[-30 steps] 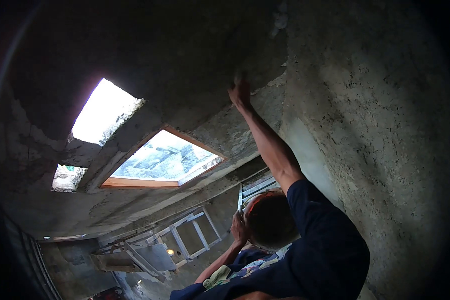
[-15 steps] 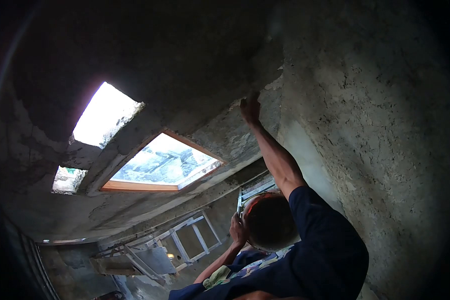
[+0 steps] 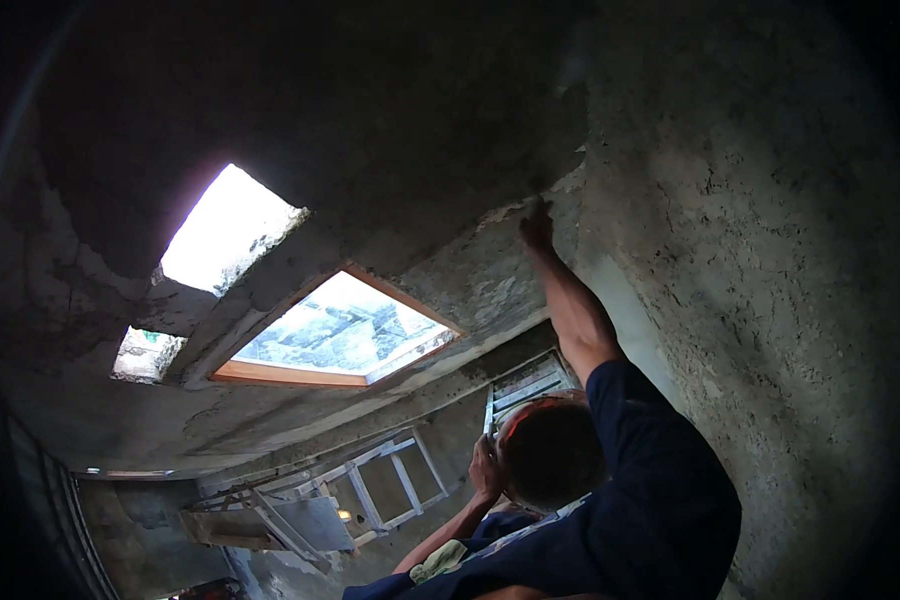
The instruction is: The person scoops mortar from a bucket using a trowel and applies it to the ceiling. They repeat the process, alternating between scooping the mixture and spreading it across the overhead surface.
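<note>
My right hand (image 3: 537,228) is raised at the end of a bare forearm, against the dark rough plaster surface (image 3: 510,235). Its fingers look closed; anything in them is too dark to make out. Lower down, my left hand (image 3: 485,472) grips the edge of a round, dark, bowl-like container (image 3: 553,455) with some red on its rim. The contents of the container are lost in shadow. A dark blue sleeve (image 3: 635,410) covers my right upper arm, close beside the container.
Left of my right hand are a wood-framed opening (image 3: 288,374) and two bright holes (image 3: 232,228) (image 3: 147,355). A pale ladder-like frame (image 3: 405,482) and boards (image 3: 310,520) stand below. Rough wall (image 3: 770,300) fills the right side.
My right hand has shifted right and slightly down in the view, still raised at the plaster. The container and my left hand sit slightly further right. The openings have also shifted right.
</note>
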Demonstrator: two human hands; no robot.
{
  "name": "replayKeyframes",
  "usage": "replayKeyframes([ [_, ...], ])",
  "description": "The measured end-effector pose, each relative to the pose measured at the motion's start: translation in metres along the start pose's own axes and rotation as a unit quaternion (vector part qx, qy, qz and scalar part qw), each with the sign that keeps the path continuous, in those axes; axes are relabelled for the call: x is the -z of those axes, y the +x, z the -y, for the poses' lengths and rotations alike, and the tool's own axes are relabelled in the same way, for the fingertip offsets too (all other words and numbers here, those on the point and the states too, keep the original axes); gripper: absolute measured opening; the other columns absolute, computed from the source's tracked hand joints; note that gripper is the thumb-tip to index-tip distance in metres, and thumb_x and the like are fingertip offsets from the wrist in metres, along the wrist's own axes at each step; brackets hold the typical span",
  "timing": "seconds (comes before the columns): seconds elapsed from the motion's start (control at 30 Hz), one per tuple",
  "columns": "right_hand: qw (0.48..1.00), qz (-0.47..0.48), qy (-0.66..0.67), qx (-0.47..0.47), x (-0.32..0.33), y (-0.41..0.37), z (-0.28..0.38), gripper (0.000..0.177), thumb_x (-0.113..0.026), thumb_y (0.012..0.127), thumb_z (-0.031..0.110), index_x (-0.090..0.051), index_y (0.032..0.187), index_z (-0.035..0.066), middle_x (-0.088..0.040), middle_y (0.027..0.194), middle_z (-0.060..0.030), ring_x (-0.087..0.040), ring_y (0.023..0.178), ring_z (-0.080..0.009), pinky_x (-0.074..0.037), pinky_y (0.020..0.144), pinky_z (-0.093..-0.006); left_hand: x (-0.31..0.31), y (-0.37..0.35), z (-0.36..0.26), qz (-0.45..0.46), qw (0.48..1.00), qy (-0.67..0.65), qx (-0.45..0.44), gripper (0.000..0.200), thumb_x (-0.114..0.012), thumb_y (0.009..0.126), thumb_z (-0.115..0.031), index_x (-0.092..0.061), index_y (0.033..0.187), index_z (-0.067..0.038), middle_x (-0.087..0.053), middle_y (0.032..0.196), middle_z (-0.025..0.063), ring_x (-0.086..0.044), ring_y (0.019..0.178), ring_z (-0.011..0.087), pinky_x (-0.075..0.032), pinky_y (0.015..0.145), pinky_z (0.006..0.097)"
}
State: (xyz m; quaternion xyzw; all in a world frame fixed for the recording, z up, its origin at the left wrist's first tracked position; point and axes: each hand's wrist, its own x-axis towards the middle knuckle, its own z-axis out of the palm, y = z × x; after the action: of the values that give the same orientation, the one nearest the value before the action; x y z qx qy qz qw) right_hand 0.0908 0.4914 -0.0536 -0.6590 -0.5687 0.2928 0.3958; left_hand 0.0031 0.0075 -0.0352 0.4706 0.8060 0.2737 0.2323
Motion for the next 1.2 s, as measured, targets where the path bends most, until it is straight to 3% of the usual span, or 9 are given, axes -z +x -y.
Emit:
replayKeyframes([
  [0.3,0.994,0.001,0.088,0.071,0.095,-0.122,-0.033,0.055,-0.060,0.074,0.014,-0.036,0.123,0.006,-0.049,0.111,-0.0268,-0.048,0.104,-0.0445,-0.041,0.085,-0.0483,-0.005,0.005,0.012,-0.024,0.999,0.017,-0.034,0.038,-0.050,0.089,-0.036,-0.050,0.111,-0.005,-0.057,0.092,0.0166,-0.058,0.071,0.0307,-0.045,0.062,0.0402],
  [0.37,0.996,0.016,-0.050,0.078,0.135,-0.165,-0.058,0.057,-0.062,0.070,0.017,-0.040,0.120,0.000,-0.051,0.109,-0.0286,-0.048,0.108,-0.0421,-0.041,0.088,-0.0441,-0.003,0.003,0.007,-0.002,1.000,0.007,-0.011,0.038,-0.050,0.089,-0.036,-0.050,0.111,-0.006,-0.057,0.092,0.0165,-0.058,0.072,0.0312,-0.045,0.062,0.0407],
  [0.43,0.997,0.006,-0.064,0.043,0.170,-0.213,-0.087,0.041,-0.057,0.066,0.014,-0.054,0.104,0.000,-0.059,0.091,-0.0232,-0.058,0.086,-0.0370,-0.047,0.075,-0.0406,-0.001,-0.004,0.006,0.001,1.000,0.007,-0.013,0.031,-0.046,0.089,-0.030,-0.048,0.107,-0.005,-0.055,0.092,0.0184,-0.056,0.076,0.0379,-0.044,0.062,0.0455],
  [0.5,0.989,0.081,-0.007,-0.124,0.226,-0.266,-0.061,0.034,-0.056,0.065,0.016,-0.054,0.093,-0.001,-0.059,0.077,-0.0214,-0.059,0.070,-0.0337,-0.046,0.064,-0.0401,0.003,-0.005,-0.002,0.017,1.000,0.015,0.000,0.025,-0.044,0.090,-0.024,-0.046,0.105,-0.005,-0.054,0.092,0.0197,-0.054,0.079,0.0421,-0.043,0.062,0.0483],
  [0.53,0.995,0.058,-0.057,-0.056,0.248,-0.292,-0.055,0.033,-0.056,0.066,0.019,-0.052,0.091,-0.002,-0.059,0.075,-0.0208,-0.058,0.068,-0.0346,-0.046,0.063,-0.0400,0.003,-0.004,0.002,0.028,0.999,0.021,0.004,0.025,-0.044,0.090,-0.024,-0.046,0.105,-0.005,-0.054,0.092,0.0197,-0.054,0.079,0.0421,-0.043,0.062,0.0483],
  [0.7,0.969,0.150,-0.072,-0.181,0.333,-0.382,-0.014,0.052,-0.067,0.072,0.039,-0.051,0.104,0.001,-0.061,0.087,-0.0248,-0.060,0.088,-0.0402,-0.047,0.073,-0.0425,-0.016,0.000,0.035,0.022,0.998,-0.044,-0.045,0.025,-0.048,0.088,-0.022,-0.046,0.103,-0.003,-0.053,0.081,0.0223,-0.054,0.074,0.0429,-0.041,0.060,0.0486],
  [0.77,0.973,0.194,-0.045,-0.115,0.353,-0.412,-0.014,0.057,-0.069,0.070,0.046,-0.051,0.104,0.003,-0.061,0.088,-0.0217,-0.061,0.087,-0.0372,-0.047,0.072,-0.0416,-0.009,0.002,0.024,0.036,0.996,-0.080,-0.007,0.028,-0.050,0.088,-0.027,-0.050,0.095,0.000,-0.053,0.070,0.0222,-0.053,0.066,0.0413,-0.040,0.058,0.0473],
  [0.93,0.929,0.272,-0.228,-0.108,0.362,-0.442,-0.007,0.041,-0.065,0.076,0.033,-0.053,0.103,0.005,-0.061,0.092,-0.0177,-0.058,0.091,-0.0366,-0.046,0.076,-0.0409,-0.005,0.015,0.034,0.111,0.985,-0.124,0.049,0.051,-0.054,0.085,-0.046,-0.058,0.078,0.004,-0.050,0.057,0.0085,-0.048,0.058,0.0132,-0.040,0.052,0.0345],
  [1.2,0.885,0.315,-0.330,-0.097,0.317,-0.448,-0.021,0.041,-0.063,0.078,0.029,-0.052,0.110,0.006,-0.060,0.094,-0.0199,-0.059,0.089,-0.0372,-0.048,0.074,-0.0440,0.004,0.014,-0.024,0.094,0.985,-0.144,0.031,0.053,-0.056,0.083,-0.049,-0.055,0.071,0.003,-0.047,0.053,0.0077,-0.044,0.053,0.0125,-0.038,0.049,0.0337],
])
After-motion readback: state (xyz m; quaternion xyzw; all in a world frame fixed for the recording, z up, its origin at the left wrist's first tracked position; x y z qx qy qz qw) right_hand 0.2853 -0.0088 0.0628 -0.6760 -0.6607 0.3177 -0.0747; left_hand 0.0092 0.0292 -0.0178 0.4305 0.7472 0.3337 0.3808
